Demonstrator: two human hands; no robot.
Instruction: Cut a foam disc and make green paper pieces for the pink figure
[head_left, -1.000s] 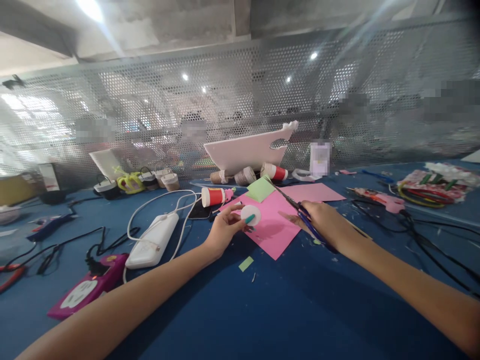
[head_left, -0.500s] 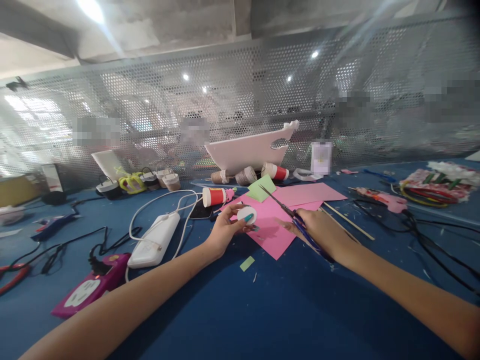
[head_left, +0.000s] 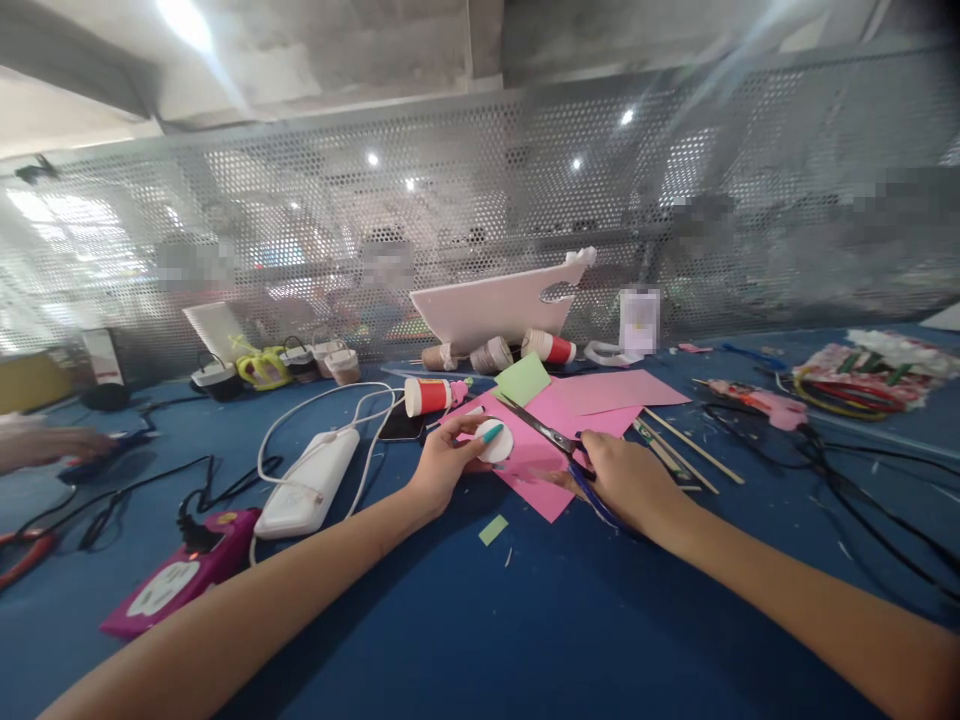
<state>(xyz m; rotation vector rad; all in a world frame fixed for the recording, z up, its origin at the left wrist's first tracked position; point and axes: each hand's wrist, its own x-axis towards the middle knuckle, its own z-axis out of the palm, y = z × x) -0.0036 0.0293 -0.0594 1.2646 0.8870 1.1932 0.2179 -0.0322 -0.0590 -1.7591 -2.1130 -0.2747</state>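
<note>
Pinched between the thumb and fingers of my left hand (head_left: 444, 465) is a small white disc (head_left: 495, 442). My right hand (head_left: 626, 475) is wrapped round the blue handles of a pair of scissors (head_left: 559, 440), whose blades point up and left, just right of the disc. Whether the blades are parted is hard to make out. Beneath both hands lie pink paper sheets (head_left: 551, 500), with a green paper piece (head_left: 523, 382) on top. A cut green scrap (head_left: 493, 530) rests on the blue table nearer to me. Several wooden sticks (head_left: 694, 452) lie right of the paper.
At left are a white power bank (head_left: 309, 485) with cables and a purple power strip (head_left: 184, 575). A red-and-white paper cup (head_left: 427, 397) lies beside the paper. A pink glue gun (head_left: 765, 402) is at right. Another person's hand (head_left: 56, 445) reaches in at far left.
My right hand and the scissors have shifted left and slightly down, closer to the white disc. More sticks show behind the right hand. Another person's hand has come in at far left.
</note>
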